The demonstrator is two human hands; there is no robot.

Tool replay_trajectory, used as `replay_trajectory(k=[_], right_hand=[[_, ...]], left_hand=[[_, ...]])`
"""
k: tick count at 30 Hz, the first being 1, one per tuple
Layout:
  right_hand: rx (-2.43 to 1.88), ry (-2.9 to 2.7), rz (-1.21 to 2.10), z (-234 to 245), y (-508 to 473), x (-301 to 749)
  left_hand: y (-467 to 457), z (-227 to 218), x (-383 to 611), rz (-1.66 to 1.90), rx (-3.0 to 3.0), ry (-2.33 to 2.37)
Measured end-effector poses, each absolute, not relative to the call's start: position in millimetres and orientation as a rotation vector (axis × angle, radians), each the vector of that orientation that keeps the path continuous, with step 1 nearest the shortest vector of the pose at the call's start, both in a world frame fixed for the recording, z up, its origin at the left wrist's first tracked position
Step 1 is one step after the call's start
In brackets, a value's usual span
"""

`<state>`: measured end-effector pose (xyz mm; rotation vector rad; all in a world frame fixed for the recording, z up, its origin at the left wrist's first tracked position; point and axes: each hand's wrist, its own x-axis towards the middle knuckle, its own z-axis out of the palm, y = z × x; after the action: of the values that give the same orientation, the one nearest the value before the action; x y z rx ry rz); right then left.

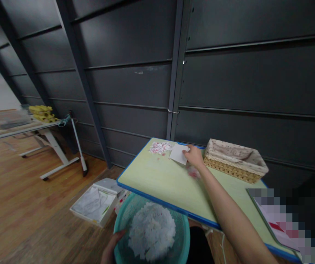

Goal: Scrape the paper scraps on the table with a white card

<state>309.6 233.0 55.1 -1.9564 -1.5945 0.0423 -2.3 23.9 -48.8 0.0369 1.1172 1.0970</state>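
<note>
1. Head view: the right hand (193, 157) has its fingers pinched on the right edge of a white sheet (177, 154), which extends to the left of the fingertips (whether it lies flat or is slightly raised, I cannot tell).
2. Farther left of those fingers, past the sheet, small pink-and-white scraps (159, 147) are spread on a pale green, blue-edged surface (152, 179).
3. Just nearer the person than the right fingers, beside the wrist, sits a reddish clump (192, 171), too blurred to identify.
4. To the right of the same fingers, close by, stands a wicker basket (233, 174) with a patterned cloth lining.
5. Low in the view, the left hand (112, 246) has its fingers gripping the left rim of a teal tub (185, 238) (somewhat blurred there).
6. Right of the left fingers, inside the tub, lies a heap of white pieces (152, 231).
7. Ahead and left of the left fingers, a shallow white box (93, 205) sits on the floor (47, 220).
</note>
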Motion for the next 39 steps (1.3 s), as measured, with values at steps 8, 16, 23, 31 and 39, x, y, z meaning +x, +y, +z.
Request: replay_trajectory(k=[8, 16, 23, 31, 39], right_hand=[[-1.968, -1.547, 0.028, 63, 231, 321], [-1.974, -1.561, 0.008, 67, 229, 321], [-1.948, -1.602, 0.052, 64, 229, 314], [-1.679, -1.668, 0.336, 51, 233, 295], [-1.367, -1.785, 0.800, 55, 220, 285]], left_hand=[[34, -65, -16, 1.045, -0.031, 1.137], [29, -56, -9, 1.029, -0.022, 1.150], [21, -51, -2, 1.092, 0.059, 1.137], [26, -58, -11, 1.107, 0.063, 1.157], [20, -39, 0, 1.111, 0.208, 1.192]])
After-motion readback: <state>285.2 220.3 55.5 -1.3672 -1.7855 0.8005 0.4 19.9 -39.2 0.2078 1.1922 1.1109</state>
